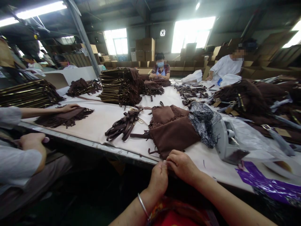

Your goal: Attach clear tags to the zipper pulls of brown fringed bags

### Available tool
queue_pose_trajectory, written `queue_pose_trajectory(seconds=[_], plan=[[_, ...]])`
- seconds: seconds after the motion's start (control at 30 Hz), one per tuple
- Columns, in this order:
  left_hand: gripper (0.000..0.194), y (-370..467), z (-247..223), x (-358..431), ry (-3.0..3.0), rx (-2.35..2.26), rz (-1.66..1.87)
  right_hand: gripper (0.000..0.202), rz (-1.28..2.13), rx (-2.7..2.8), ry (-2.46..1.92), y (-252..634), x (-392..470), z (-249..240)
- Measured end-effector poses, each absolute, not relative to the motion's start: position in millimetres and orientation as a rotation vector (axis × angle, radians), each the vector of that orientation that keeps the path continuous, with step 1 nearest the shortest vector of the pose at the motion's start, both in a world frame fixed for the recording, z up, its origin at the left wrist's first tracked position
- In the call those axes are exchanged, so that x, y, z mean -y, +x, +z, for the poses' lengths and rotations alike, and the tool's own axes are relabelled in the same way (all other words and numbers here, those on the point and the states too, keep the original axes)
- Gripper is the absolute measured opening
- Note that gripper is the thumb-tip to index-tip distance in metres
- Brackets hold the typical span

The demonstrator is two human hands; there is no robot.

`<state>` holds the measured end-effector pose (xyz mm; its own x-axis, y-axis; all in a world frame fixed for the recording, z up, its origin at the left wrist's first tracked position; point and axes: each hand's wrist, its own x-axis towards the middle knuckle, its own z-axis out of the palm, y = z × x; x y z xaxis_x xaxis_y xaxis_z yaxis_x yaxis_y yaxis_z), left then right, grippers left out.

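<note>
My left hand (160,177), with a silver bangle at the wrist, is at the table's front edge. Its fingers are closed, touching the fingertips of my right hand (182,164). My right hand is closed too, next to the lower corner of a brown fringed bag (175,133). What either hand pinches is hidden or too small to make out. The bag lies flat on the pale tabletop, a smaller brown piece (162,115) at its upper left. Left of it lies a bundle of brown straps (123,125) with metal clasps.
Crumpled black-and-white plastic (204,121), a grey dispenser (227,141) and purple plastic (270,185) lie to the right. Stacked brown bags (119,86) stand behind. A co-worker's hand (70,108) rests on brown fringed material at left. Other people sit or stand beyond.
</note>
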<state>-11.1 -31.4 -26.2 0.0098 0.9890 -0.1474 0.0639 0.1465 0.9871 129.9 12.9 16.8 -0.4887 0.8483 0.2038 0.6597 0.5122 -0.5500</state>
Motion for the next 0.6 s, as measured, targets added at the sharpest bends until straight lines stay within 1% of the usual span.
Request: queue_pose_trajectory(seconds=[0.13,0.3,0.43,0.53,0.57,0.6], plan=[[0.035,-11.8,-29.1,35.1,1.400,-1.428,1.050,0.015,0.602,2.189,-1.379,125.3,-13.9,11.9],[0.040,-12.2,-34.3,31.7,1.297,-1.418,1.007,0.016,0.489,2.067,-1.426,145.7,7.2,14.4],[0.051,-12.6,-37.4,28.8,1.214,-1.436,0.970,0.017,0.296,1.881,-1.522,209.1,8.3,36.9],[0.058,-11.7,-38.1,25.0,1.227,-1.451,0.953,0.021,0.081,1.529,-1.728,281.9,-9.4,59.1],[0.060,-11.1,-38.2,23.4,1.244,-1.455,0.945,0.024,0.074,1.375,-1.819,306.2,-16.2,65.3],[0.062,-10.4,-38.3,21.9,1.265,-1.460,0.934,0.024,0.140,1.226,-1.901,328.3,-22.7,69.9]])
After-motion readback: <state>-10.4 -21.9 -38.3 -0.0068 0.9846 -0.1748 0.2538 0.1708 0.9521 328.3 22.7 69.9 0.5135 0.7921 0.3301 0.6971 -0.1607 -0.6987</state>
